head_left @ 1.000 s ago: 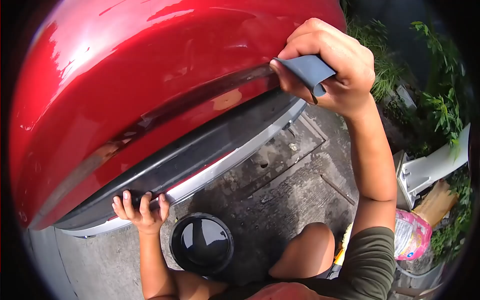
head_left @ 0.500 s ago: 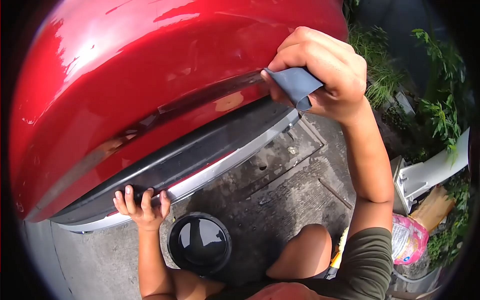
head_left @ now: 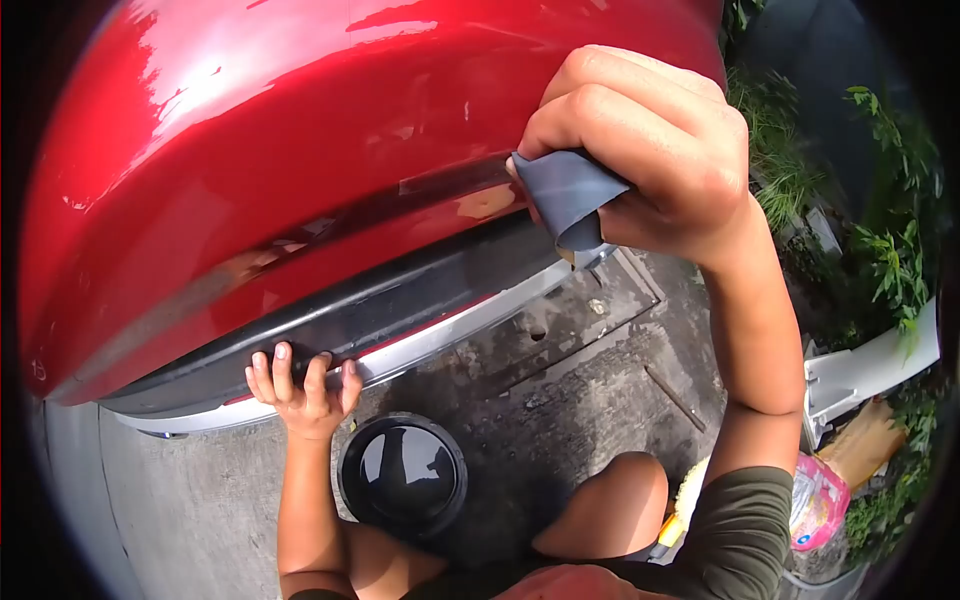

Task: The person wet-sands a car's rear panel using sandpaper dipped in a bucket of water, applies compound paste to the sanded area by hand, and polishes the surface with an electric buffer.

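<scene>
My right hand [head_left: 650, 150] pinches a bent piece of grey-blue sheet [head_left: 570, 190], its edge against or very near the red car body [head_left: 330, 130]. Drops of water hang under the sheet's lower end. Lower left, my left hand [head_left: 305, 390] rests with spread fingers on the black bumper [head_left: 400, 280], by its silver lower strip [head_left: 440, 335]. Nothing shows in my left hand. A dark crease line runs across the red panel between the two hands.
A black basin of water [head_left: 402, 475] sits on the concrete ground [head_left: 570, 400] below the bumper. At the right are a pink and white bag [head_left: 820, 500], a white curved part [head_left: 875, 375], a yellow-handled brush [head_left: 680, 515] and green plants [head_left: 895, 250]. A stick lies on the ground.
My right hand has moved left and slightly down with the sheet along the red panel. My left hand stays on the bumper. The view has shifted a little.
</scene>
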A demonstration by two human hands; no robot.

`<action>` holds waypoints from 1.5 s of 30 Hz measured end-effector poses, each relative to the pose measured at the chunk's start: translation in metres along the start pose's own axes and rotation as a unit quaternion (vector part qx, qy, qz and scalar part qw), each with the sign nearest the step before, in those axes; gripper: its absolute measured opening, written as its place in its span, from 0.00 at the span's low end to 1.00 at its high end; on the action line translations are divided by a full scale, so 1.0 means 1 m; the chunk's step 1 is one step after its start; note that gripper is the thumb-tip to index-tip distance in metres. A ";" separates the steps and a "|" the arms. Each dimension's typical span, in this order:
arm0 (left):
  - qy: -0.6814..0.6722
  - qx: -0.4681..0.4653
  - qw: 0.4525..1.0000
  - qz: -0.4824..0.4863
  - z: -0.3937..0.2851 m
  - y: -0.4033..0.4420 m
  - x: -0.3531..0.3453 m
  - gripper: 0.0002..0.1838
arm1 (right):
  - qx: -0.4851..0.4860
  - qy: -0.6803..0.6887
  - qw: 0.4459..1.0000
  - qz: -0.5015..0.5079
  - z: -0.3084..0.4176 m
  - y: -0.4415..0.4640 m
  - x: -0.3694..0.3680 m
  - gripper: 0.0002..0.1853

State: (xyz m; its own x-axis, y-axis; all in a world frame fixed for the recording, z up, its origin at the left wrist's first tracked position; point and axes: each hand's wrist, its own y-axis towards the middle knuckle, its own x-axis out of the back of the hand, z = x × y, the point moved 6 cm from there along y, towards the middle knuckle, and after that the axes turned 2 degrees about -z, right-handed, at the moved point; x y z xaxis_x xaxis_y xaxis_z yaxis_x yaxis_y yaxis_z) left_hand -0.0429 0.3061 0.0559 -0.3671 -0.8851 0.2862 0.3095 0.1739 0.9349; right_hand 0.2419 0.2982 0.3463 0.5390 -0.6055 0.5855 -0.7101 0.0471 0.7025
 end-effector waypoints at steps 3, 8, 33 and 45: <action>0.007 -0.001 1.000 0.005 0.000 0.000 0.000 0.19 | 0.007 0.020 1.000 -0.005 0.010 0.016 -0.009 0.16; -0.001 0.001 1.000 0.005 0.001 -0.001 0.000 0.19 | 0.004 0.004 1.000 -0.015 0.020 0.028 -0.019 0.16; -0.004 -0.005 1.000 0.011 0.004 -0.005 0.001 0.20 | -0.114 -0.001 0.993 0.017 -0.027 -0.048 0.026 0.11; 0.008 -0.006 1.000 0.004 0.001 -0.001 0.001 0.19 | -0.104 -0.011 0.994 0.019 -0.036 -0.054 0.029 0.12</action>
State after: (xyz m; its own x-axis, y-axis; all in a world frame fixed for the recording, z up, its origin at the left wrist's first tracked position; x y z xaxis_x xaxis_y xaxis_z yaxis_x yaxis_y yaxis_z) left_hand -0.0448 0.3054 0.0560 -0.3510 -0.8903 0.2901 0.3226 0.1758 0.9301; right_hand 0.3118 0.3063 0.3400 0.5017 -0.6166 0.6067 -0.6196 0.2333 0.7495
